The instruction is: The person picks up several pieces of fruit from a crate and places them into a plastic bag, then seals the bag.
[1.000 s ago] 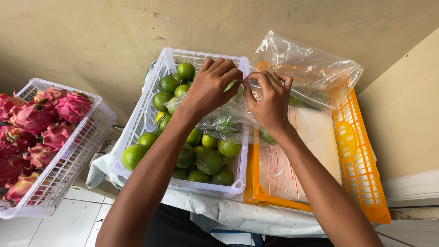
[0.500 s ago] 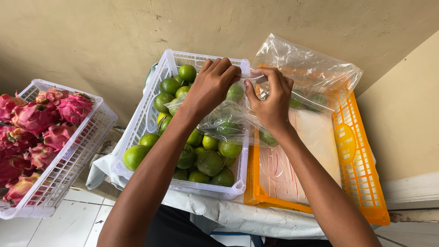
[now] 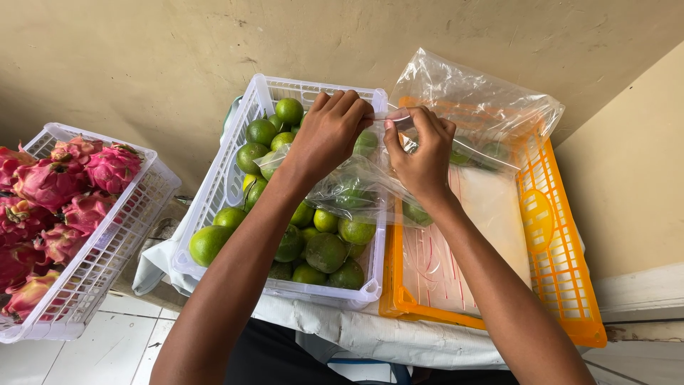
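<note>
Since a second earlier, almost nothing had shifted: your right hand [image 3: 420, 153] had crept a touch higher along the bag's mouth, and your left hand [image 3: 329, 132] stayed where it was. Both hands were pinched on the top edge of the clear plastic bag [image 3: 470, 107], thumb against fingers, knuckles nearly touching above the white basket [image 3: 228, 182].

Judging by its look, that film was thin, limp and slippery, so it would slide out of a loose pinch and stretch under load; the doubled edge at the mouth seemed the safest place to grip. A few green citrus fruits [image 3: 353, 196] sagged in its lower part, between your wrists, so the weight probably hung low and would swing.

Nearest you, a pale cloth [image 3: 370, 335] draped over the counter edge. On it stood the white basket, heaped with loose limes [image 3: 324, 249], and just beside it to the right an orange crate [image 3: 563, 285] lined with clear film carrying thin red lines. To the left, set apart, a second white basket [image 3: 107, 249] held pink dragon fruit [image 3: 50, 182]. Beyond lay a bare beige wall [image 3: 178, 50]; no signs showed.
</note>
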